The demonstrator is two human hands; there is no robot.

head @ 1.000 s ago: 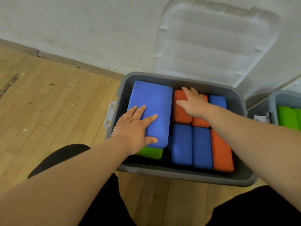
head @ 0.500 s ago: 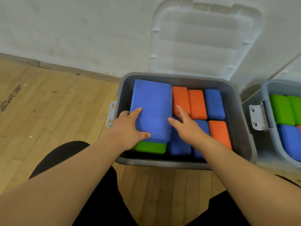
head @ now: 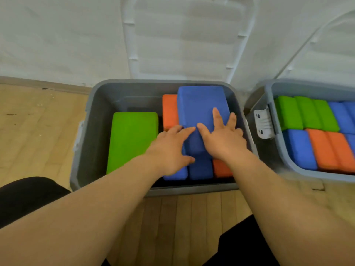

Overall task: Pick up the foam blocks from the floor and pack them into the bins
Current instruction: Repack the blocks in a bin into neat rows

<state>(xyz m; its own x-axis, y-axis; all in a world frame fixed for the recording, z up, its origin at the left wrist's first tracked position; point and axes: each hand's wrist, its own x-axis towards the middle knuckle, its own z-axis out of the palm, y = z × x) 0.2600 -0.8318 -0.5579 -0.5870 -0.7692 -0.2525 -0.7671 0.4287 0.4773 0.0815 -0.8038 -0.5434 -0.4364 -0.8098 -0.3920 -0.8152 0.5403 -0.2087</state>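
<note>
Left hand (head: 169,146) and right hand (head: 222,140) press splayed, straight fingers on the near end of the blue foam block (head: 199,104), which points lengthwise away inside the grey bin (head: 99,116).

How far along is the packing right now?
Done: the right bin holds rows of mixed blocks; the near bin has a green block plus orange and blue blocks. In hand: the left hand and right hand rest on a large blue block atop those. Left: settling it; no floor blocks in view.
</note>
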